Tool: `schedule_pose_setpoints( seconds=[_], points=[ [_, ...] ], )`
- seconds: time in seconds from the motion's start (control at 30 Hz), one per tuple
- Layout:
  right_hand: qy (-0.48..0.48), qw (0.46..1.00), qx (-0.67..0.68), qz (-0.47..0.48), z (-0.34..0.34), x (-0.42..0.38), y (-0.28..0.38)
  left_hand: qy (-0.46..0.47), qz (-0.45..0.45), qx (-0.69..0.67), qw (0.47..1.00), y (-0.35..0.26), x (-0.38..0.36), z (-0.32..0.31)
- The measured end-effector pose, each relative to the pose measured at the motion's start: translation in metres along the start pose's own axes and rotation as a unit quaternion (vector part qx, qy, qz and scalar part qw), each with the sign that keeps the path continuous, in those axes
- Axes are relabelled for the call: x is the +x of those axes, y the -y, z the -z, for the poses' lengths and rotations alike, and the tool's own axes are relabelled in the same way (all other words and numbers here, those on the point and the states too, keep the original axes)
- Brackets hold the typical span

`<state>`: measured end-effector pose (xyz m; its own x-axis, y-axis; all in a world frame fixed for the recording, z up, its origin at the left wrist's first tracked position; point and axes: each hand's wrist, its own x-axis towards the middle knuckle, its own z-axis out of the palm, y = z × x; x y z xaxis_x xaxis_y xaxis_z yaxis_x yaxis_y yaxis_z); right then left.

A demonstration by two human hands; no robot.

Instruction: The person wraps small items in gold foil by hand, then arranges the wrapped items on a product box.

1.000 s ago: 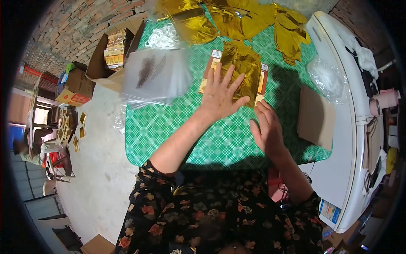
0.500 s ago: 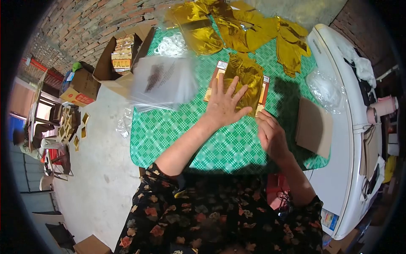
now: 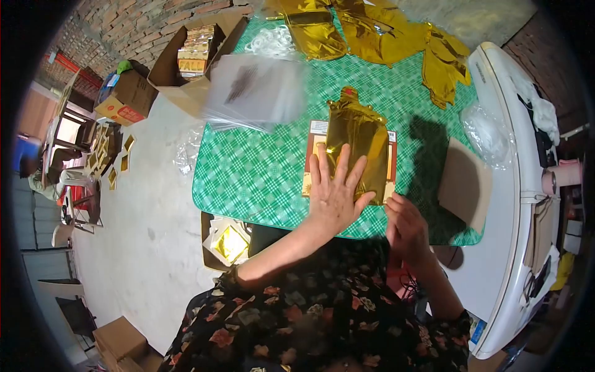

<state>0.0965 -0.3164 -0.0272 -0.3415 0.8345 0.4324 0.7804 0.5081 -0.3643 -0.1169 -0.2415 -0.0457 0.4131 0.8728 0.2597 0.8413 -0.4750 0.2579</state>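
Observation:
A crumpled gold foil piece [image 3: 365, 142], which looks like an uninflated balloon, lies over a brown and cream printed card [image 3: 314, 162] on the table. Its narrow tab points away from me. My left hand [image 3: 334, 195] rests flat with fingers spread, over the card's left part and the foil's edge. At the card's lower right corner, my right hand [image 3: 406, 223] is closed in a pinch. Its fingertips meet the corner, close to the foil's lower edge; the exact grip is partly hidden.
Clear plastic sleeves [image 3: 263, 93] lie on the green checked tablecloth [image 3: 248, 180], near white ribbon [image 3: 271, 42]. More gold foil pieces [image 3: 378, 34] lie at the back. Brown cardboard [image 3: 465, 183] and a clear bag [image 3: 486, 135] lie right. A carton [image 3: 164, 68] stands left. A person [image 3: 46, 177] sits far left.
The view has shifted, so the card and hands appear lower. The foil lies flatter and straighter on the card. My left hand stays spread on it and my right hand stays at the corner.

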Motion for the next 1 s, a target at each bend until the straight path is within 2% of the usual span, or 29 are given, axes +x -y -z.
schedule_pose_setpoints(
  seconds=[0.1,0.2,0.27,0.37,0.43,0.47,0.57,0.6,0.7,0.8,0.9,1.0],
  points=[
    [0.022,0.999,0.018,0.028,0.007,-0.008,0.006,0.004,-0.001,-0.012,1.000,-0.003,-0.012,0.003],
    [-0.044,0.996,0.051,0.056,0.003,0.025,-0.001,0.009,0.000,0.001,1.000,-0.003,-0.011,0.003],
    [0.076,0.994,0.061,0.052,0.012,0.075,0.008,0.018,-0.006,0.008,1.000,-0.002,-0.010,0.002],
    [0.192,0.972,0.065,0.122,-0.021,0.114,-0.009,0.016,-0.001,-0.003,1.000,-0.001,-0.011,-0.006],
    [0.233,0.957,0.072,0.159,-0.048,0.131,-0.026,0.025,0.001,0.002,1.000,-0.001,-0.010,-0.004],
    [0.256,0.948,0.076,0.176,-0.057,0.137,-0.033,0.092,0.013,0.021,0.995,-0.002,-0.010,0.000],
    [0.277,0.949,0.005,0.149,-0.066,0.157,-0.051,0.044,0.005,0.001,0.999,-0.002,-0.011,-0.002],
    [0.287,0.947,-0.021,0.144,-0.068,0.164,-0.059,0.063,0.010,0.010,0.998,-0.002,-0.011,0.001],
    [0.240,0.956,-0.092,0.138,-0.071,0.180,-0.075,-0.015,-0.001,-0.004,1.000,-0.002,-0.012,-0.003],
    [0.205,0.946,-0.228,0.105,-0.082,0.195,-0.087,-0.010,-0.001,0.009,1.000,-0.002,-0.013,-0.003],
    [0.186,0.911,-0.361,0.070,-0.066,0.206,-0.087,-0.033,-0.012,0.023,0.999,-0.001,-0.014,-0.005],
    [0.060,0.953,-0.276,0.113,-0.053,0.169,-0.079,-0.041,-0.018,0.035,0.998,0.000,-0.012,-0.008]
  ],
)
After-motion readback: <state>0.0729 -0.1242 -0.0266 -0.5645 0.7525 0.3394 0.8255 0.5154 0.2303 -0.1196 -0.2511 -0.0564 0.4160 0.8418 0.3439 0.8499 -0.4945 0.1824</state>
